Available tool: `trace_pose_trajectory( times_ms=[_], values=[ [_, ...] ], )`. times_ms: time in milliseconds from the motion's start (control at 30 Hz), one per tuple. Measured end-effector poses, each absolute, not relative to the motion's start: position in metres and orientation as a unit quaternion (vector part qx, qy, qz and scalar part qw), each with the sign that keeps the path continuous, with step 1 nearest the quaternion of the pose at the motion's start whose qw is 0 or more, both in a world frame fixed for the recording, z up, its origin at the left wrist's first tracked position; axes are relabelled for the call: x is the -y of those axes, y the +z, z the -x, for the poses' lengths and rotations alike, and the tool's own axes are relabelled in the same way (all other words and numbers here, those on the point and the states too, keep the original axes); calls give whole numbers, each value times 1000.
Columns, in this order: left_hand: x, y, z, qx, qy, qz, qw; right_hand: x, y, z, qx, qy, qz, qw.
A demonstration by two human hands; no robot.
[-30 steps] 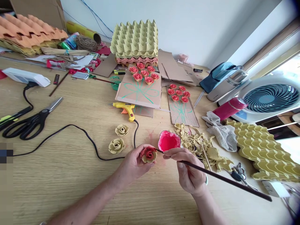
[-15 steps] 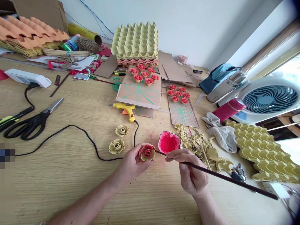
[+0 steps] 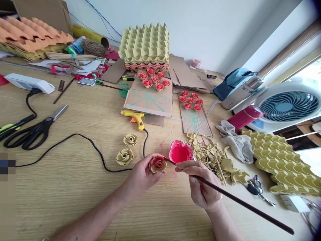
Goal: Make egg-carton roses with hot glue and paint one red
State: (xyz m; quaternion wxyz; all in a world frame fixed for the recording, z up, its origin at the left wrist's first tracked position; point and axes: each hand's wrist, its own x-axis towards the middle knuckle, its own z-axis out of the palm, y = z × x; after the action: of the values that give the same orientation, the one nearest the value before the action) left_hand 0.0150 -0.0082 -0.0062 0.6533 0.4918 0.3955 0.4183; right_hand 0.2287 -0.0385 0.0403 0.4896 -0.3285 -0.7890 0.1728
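My left hand [image 3: 146,172] grips a carton flower [image 3: 157,164], its centre and upper petals red, its lower petals still bare tan. In my right hand [image 3: 204,184] is a long dark paintbrush [image 3: 240,200], whose tip touches the flower's upper right petals. Just beyond the brush sits a small cup of red paint [image 3: 181,152]. Left of the cup lie two unpainted flowers, a nearer one [image 3: 124,157] and a farther one [image 3: 130,140]. Behind them rests a yellow glue gun [image 3: 136,119].
Carton scraps [image 3: 213,154] lie right of the paint, with keys [image 3: 257,189] beyond. Red flowers sit on cardboard pieces [image 3: 147,100] farther back. Black scissors [image 3: 37,130] and a black cord [image 3: 95,147] lie left. An egg tray [image 3: 283,164], red bottle [image 3: 244,117] and fan [image 3: 286,105] stand right.
The brush's rear end has swung down and my right hand has shifted slightly left. The brush tip has moved a little up along the flower's edge. The keys show more fully.
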Motion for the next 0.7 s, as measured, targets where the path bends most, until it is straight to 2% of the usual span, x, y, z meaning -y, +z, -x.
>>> trace_pose_trajectory(
  times_ms=[433, 700],
  values=[
    [6, -4, -15, -397, 430, -485, 651, 39, 42, -228, 778, 172, 335, 502],
    [7, 2, -12, -387, 405, -415, 717, 38, 43, -226, 781, 174, 317, 510]
  ],
)
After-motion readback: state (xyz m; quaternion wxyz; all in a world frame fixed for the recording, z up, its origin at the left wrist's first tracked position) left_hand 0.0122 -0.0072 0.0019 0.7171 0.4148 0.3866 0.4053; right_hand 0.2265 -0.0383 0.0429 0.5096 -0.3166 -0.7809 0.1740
